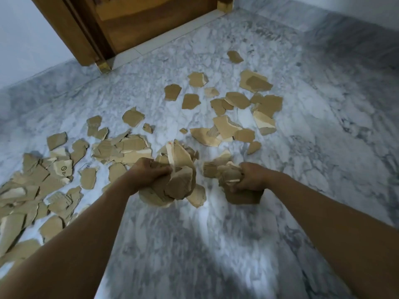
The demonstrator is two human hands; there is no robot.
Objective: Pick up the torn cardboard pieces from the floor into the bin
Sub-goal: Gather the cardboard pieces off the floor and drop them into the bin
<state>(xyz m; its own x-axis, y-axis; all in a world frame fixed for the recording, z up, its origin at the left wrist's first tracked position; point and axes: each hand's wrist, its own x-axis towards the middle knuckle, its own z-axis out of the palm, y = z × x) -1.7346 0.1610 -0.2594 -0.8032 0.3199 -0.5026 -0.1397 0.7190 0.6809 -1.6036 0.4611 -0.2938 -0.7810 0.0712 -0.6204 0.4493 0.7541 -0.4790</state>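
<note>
left hand [149, 173]: fingers curled tight round a fat wad of cardboard pieces [179, 180], held low over the floor [216, 244]
right hand [251, 176]: clenched on a smaller wad [233, 175]
rest of cardboard: scatter [233, 100] ahead towards the door [151, 22], heap [32, 186] at far left
bin: not in view
handling: likely light, stiffish, ragged-edged; flat faces slide, so outer pieces may slip from a wad
hold: squeeze across the wad's middle; scoop flat ones under an edge
count: 2 hands, 2 wads; scatter roughly twenty; heap overlaps too much, probably dozens
</note>
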